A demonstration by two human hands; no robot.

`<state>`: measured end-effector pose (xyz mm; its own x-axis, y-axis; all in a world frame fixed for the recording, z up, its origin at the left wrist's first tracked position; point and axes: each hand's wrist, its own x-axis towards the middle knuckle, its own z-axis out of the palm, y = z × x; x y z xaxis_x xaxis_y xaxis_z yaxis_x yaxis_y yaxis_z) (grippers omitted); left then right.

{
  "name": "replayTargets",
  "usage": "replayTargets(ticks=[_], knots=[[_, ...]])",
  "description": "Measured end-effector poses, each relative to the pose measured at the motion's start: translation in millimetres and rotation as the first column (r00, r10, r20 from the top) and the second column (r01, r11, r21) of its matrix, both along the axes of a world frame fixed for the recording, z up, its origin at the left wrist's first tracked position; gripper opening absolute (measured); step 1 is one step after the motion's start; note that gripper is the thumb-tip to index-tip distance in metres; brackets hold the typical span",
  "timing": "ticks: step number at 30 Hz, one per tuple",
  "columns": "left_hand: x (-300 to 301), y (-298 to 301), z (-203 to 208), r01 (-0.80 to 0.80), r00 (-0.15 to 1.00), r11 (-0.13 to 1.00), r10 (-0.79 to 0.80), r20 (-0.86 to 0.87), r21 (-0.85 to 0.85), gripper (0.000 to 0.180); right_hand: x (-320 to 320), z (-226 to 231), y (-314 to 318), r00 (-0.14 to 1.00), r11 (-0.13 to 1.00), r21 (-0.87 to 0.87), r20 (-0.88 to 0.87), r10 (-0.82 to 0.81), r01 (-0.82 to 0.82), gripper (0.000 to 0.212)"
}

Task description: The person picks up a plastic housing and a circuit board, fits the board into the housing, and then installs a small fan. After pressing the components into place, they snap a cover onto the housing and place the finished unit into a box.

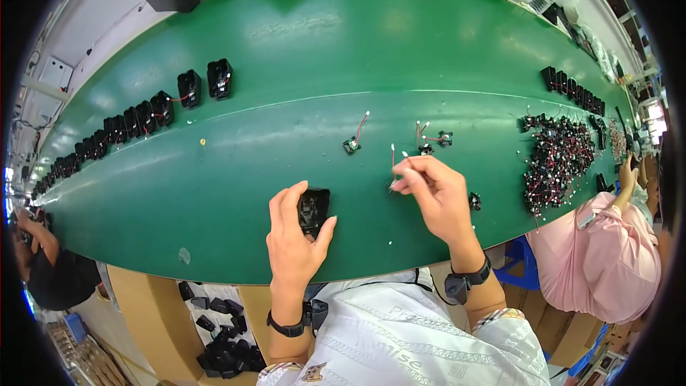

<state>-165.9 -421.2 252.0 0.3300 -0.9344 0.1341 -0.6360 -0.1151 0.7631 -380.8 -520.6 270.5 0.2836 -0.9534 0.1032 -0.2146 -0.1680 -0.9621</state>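
My left hand (291,232) is wrapped round the sides of a black plastic housing (314,209) on the green table, its hollow inside facing up. To the right, my right hand (441,200) pinches thin red and black wires (393,156) tipped with white plugs. My fingers mostly hide whatever the wires join. Just beyond that hand sit small circuit boards with wires, one (426,149) close to my knuckles and another (445,138) beside it. A green-faced wired board (351,146) lies farther left. Near my right wrist is a small dark part (474,201).
A long row of black housings (136,120) runs along the left. On the right lies a heap of wired parts (561,161), with more housings (572,91) behind it. Below the table edge, a cardboard box (153,322) holds black pieces. A co-worker in pink (593,257) sits at right.
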Motion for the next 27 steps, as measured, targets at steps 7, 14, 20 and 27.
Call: replayTargets(ticks=[7, 14, 20, 27], knots=[[-2, 5, 16, 0.074, 0.997, 0.993, -0.07, -0.042, 0.09, 0.083, 4, -18, -1, 0.952, 0.925, 0.286, 0.244, 0.183, -0.251, 0.023], [14, 2, 5, 0.193, 0.978, 0.981, -0.191, -0.087, 0.009, 0.082, -2, -24, -3, 0.939, 0.909, 0.313, 0.293, 0.182, -0.274, 0.037], [9, 0, -13, 0.073, 0.984, 0.996, -0.082, -0.16, -0.06, 0.088, 7, -16, 2, 0.978, 0.989, -0.068, -0.173, 0.118, -0.131, 0.031], [11, 7, -24, 0.042, 0.959, 0.997, -0.058, -0.276, -0.062, 0.091, -8, -28, 1, 0.975, 0.991, -0.132, -0.223, -0.017, -0.013, 0.022]])
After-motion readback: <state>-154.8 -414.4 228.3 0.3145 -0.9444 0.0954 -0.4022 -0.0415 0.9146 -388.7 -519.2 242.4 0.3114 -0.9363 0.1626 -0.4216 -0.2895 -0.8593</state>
